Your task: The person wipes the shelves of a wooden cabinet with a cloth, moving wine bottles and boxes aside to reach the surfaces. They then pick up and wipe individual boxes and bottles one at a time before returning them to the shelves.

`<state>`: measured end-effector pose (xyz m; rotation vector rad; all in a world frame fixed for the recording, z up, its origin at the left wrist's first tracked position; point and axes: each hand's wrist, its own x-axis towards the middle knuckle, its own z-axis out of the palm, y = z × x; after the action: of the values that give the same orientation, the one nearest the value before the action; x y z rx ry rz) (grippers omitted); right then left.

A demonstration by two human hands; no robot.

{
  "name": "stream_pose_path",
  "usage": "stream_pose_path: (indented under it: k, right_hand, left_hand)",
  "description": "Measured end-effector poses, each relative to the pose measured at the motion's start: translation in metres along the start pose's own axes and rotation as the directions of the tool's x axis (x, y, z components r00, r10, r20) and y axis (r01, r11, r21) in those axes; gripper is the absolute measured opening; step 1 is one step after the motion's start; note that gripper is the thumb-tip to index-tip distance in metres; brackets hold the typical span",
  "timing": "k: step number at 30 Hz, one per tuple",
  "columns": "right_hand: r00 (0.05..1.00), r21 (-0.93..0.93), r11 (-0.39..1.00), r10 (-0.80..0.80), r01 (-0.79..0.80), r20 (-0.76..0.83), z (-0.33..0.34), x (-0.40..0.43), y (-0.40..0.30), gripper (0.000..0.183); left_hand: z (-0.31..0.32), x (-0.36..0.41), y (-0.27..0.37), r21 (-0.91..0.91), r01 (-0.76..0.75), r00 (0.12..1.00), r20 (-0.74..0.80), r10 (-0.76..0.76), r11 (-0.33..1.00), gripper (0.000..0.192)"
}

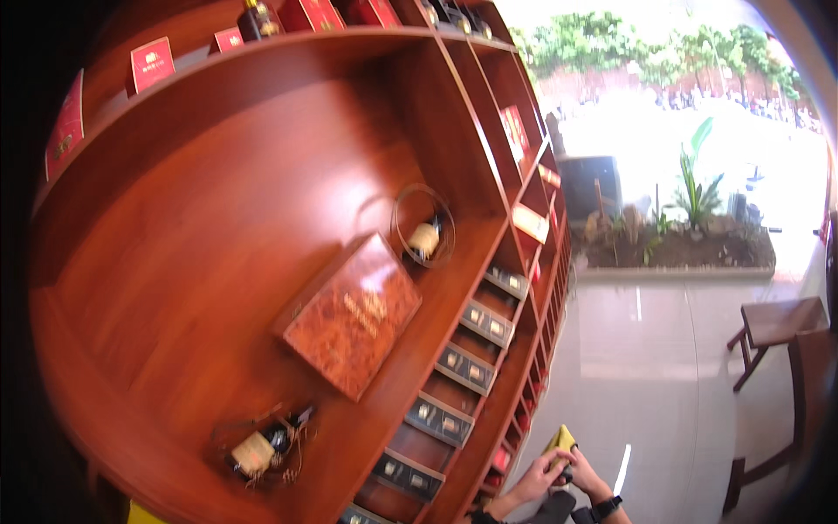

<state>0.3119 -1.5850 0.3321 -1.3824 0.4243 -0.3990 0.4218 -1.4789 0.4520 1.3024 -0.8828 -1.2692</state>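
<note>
My left hand [543,469] and my right hand [582,468] are close together at the bottom of the picture, in front of the tiled floor. Between them is a small folded yellow cloth [562,437], which both hands seem to grip. A dark thing, too small to make out, shows beneath the fingers. A black band [607,507] circles the right wrist. Left of the hands rises a reddish wooden display cabinet [399,380]. On its broad shelf a glossy burl-patterned box [357,314] leans between a bottle in a ring-shaped holder [425,239] and a bottle in a twig-like holder [255,452].
Black boxes [466,367] fill several slots under the broad shelf. Red boxes [153,64] and a dark bottle [258,19] stand above it. A stool [782,321] and a wooden chair [808,393] are at right. A planting bed [681,252] lies ahead, before bright daylight.
</note>
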Motion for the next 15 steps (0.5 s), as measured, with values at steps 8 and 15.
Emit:
stream_pose_path:
  k: [8,15]
  right_hand:
    - [0.963,-0.320,0.935,-0.214,0.154,-0.162,-0.068,0.110,-0.127,0.040]
    - [0.911,-0.074,0.953,-0.302,0.293,-0.281,-0.115,0.177,-0.157,0.055]
  left_hand:
    - [-0.023,0.130,0.063,0.028,-0.211,0.977,0.033,0.210,0.977,0.017]
    - [-0.040,0.213,0.078,-0.041,-0.287,0.958,-0.012,0.286,0.957,0.017]
